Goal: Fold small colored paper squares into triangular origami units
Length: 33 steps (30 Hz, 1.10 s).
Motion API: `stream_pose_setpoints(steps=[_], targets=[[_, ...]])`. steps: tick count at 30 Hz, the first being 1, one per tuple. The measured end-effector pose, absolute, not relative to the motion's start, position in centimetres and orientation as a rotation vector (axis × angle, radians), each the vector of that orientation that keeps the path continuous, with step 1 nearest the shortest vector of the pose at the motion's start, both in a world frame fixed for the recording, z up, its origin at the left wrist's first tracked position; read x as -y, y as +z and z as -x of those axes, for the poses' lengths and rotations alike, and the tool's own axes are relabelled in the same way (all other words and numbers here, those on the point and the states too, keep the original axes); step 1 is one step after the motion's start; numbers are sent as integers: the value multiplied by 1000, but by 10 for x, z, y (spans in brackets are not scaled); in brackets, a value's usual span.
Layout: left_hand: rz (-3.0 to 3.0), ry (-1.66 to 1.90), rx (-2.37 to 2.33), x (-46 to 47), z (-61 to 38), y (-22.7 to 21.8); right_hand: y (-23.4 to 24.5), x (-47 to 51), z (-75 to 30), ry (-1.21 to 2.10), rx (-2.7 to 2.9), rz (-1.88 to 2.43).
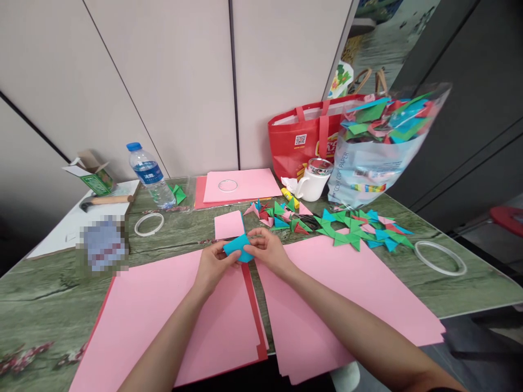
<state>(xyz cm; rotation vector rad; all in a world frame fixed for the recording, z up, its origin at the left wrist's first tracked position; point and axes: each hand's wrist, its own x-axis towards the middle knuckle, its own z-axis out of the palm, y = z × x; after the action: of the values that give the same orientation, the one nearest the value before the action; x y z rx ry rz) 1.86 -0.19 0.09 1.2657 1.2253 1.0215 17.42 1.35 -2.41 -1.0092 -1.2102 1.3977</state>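
Holding: left hand (pixel 214 264) and right hand (pixel 267 250) both pinch a blue folded paper piece (pixel 238 247), fingers drawn in narrow around it, just above the middle of the counter (pixel 49 294).
Crease risk: the piece is small and the grip is by fingertips only, so uneven pressure could probably shift a flap and set a crooked fold.
Slip risk: the wrists rest on loose pink sheets, one stack (pixel 163 316) at 7 o'clock and another (pixel 347 294) at 4 o'clock. Both overhang the near counter edge, so a drag of the forearm might push them off.
Close by: a small pink square (pixel 229 224) lies at 12 o'clock, just beside the fingertips.
Clutter: a heap of folded pieces (pixel 351 228) in green, blue and pink lies at 2 o'clock, near enough that a sweep of the right hand could scatter it.
Spill risk: a white mug (pixel 312 182) stands at 1 o'clock and a water bottle (pixel 149 174) at 10 o'clock, both near paper.
Farther: a clear bag of folded paper (pixel 376 147) leans against a red shopping bag (pixel 302 139) at 1 o'clock; a hammer (pixel 106 200) lies at 10 o'clock.
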Motion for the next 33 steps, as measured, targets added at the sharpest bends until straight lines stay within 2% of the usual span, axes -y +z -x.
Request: stream_pose_setpoints(steps=[7,16,22,28,33], targets=[[-1171,1115,-1143,1,-19,2,-20,-14,-176,1245,1352,1005],[-1113,1155,-1124,-1,-15,-4,-21,-9,-172,1300,1388,939],[-1089,1151,-1037,-2,-14,-4,-26,-11,-174,1108,1462,1005],[-1164,1241,-1142,-1,-16,-4,-19,-5,-174,776,1659,1012],[-1341,1296,-1250,-1,-16,-6,-18,-5,-173,825,1672,1043]])
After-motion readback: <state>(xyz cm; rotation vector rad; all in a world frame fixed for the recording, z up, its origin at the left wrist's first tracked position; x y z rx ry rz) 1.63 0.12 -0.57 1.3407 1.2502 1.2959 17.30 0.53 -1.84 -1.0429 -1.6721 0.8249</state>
